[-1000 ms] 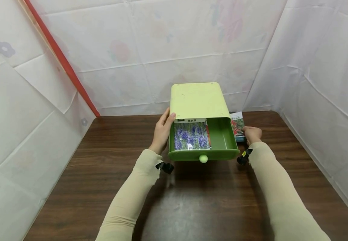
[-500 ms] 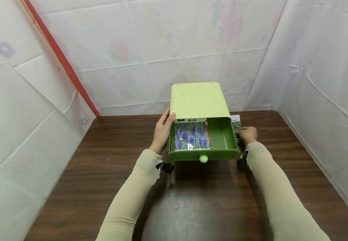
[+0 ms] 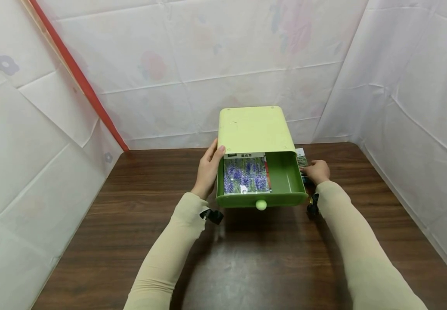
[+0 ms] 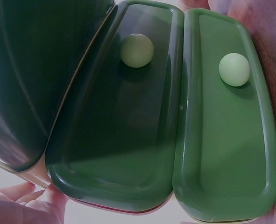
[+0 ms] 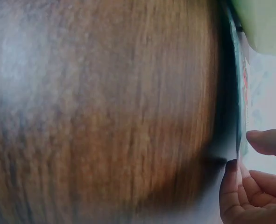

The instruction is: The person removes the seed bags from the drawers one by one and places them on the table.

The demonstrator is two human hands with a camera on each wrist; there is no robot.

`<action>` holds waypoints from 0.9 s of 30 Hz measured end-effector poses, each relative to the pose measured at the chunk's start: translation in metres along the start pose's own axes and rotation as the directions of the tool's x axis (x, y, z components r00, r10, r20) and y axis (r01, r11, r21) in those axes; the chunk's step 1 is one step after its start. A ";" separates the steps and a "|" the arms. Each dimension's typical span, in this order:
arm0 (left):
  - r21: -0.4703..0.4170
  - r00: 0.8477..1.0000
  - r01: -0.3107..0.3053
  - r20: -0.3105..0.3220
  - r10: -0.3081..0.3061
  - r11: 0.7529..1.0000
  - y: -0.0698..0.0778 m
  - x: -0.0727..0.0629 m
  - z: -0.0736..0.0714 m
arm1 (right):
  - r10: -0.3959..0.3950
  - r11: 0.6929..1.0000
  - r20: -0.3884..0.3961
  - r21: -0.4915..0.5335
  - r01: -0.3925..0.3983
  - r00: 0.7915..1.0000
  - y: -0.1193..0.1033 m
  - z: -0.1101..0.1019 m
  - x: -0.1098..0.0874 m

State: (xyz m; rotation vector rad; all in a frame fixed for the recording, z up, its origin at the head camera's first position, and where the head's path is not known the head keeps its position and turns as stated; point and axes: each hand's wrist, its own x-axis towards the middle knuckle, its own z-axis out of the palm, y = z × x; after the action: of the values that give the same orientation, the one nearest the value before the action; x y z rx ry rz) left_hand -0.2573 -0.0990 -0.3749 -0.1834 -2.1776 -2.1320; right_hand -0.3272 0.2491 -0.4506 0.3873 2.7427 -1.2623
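A light green drawer cabinet [image 3: 256, 128] stands at the back of the table with its top drawer [image 3: 285, 172] pulled out. Inside that drawer, on the left, lies a seed packet [image 3: 245, 174] printed with purple lavender. My left hand [image 3: 208, 167] rests along the cabinet's left side, thumb at the front edge. Beside the right side, my right hand [image 3: 317, 171] pinches a flower-picture seed packet [image 3: 301, 158], partly hidden by the cabinet and drawer. In the right wrist view, thumb and fingers [image 5: 269, 142] meet at the edge of the packet [image 5: 244, 93], seen nearly edge-on.
Two lower drawers with round knobs, the upper one [image 4: 114, 121] and the lower one [image 4: 226, 140], are closed under the pulled-out drawer. White patterned sheeting [image 3: 192, 56] lines the back and sides of the dark wooden table [image 3: 146, 189]. Each wrist wears a small black camera.
My right hand has moved left toward the cabinet with the packet, so less of the packet shows. The left hand, cabinet and pulled-out drawer have stayed put.
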 end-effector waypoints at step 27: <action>0.006 1.000 -0.008 -0.005 0.008 1.000 -0.001 0.000 0.000 | -0.323 0.866 -0.210 0.328 0.377 0.923 -0.103 -0.070 -0.057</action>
State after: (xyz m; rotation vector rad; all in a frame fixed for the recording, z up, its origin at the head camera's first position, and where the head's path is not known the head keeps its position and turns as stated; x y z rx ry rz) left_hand -0.2578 -0.0987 -0.3753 -0.1862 -2.1770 -2.1186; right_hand -0.2985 0.2270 -0.3184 -0.0048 2.7804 -1.9199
